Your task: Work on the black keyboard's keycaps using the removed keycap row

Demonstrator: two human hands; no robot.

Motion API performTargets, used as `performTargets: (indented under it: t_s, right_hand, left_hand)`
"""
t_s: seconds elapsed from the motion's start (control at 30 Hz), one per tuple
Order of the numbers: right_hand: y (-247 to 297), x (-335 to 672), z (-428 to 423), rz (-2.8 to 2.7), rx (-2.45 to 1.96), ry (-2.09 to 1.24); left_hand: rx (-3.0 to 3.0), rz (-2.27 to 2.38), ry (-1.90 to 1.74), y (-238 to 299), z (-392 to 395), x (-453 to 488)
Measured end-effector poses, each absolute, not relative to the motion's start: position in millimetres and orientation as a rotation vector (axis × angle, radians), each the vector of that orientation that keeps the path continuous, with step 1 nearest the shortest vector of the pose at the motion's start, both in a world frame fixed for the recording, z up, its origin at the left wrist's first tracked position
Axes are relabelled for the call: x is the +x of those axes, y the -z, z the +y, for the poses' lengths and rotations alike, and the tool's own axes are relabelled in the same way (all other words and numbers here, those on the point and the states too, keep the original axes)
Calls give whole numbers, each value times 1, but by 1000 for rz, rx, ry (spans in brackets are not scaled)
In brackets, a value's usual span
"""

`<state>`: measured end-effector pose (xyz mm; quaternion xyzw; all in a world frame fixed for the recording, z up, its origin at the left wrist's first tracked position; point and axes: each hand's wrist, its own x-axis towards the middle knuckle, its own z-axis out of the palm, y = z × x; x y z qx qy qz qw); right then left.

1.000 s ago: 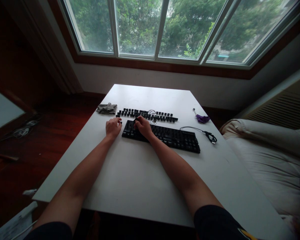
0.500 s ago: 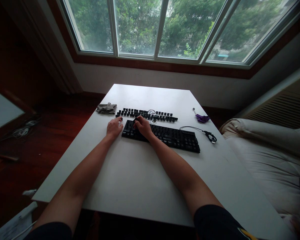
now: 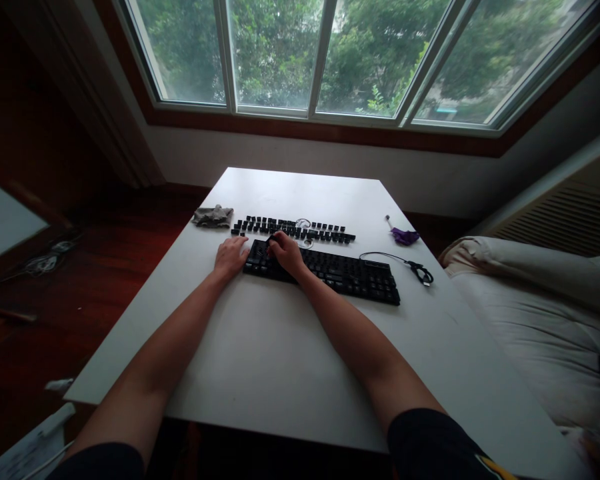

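A black keyboard (image 3: 340, 272) lies across the middle of a white table (image 3: 280, 353). My right hand (image 3: 286, 255) rests on its left part with the fingers pinched on a small dark thing, probably a keycap. My left hand (image 3: 231, 256) lies flat on the table at the keyboard's left end, its fingers stretched out and touching the edge. Behind the keyboard, rows of loose black keycaps (image 3: 293, 230) are laid out on the table.
A crumpled grey cloth (image 3: 213, 215) lies at the far left of the table. A purple tool (image 3: 404, 235) and the keyboard's coiled cable (image 3: 420, 271) sit at the right. A pale cushion (image 3: 540, 307) lies beside the table's right edge. Windows stand behind.
My left hand has opened from a loose curl and slid right until its fingers touch the keyboard's left end. My right hand has stayed put on the keys.
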<state>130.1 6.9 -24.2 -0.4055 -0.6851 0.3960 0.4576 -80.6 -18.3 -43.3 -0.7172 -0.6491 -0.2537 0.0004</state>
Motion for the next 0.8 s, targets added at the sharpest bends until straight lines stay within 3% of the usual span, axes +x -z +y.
performTargets:
  t_s: [0.8]
  right_hand:
    - [29,130,10,-1712,-996,-950]
  left_hand:
    - [-2289,-2011,805,62,-6,-90]
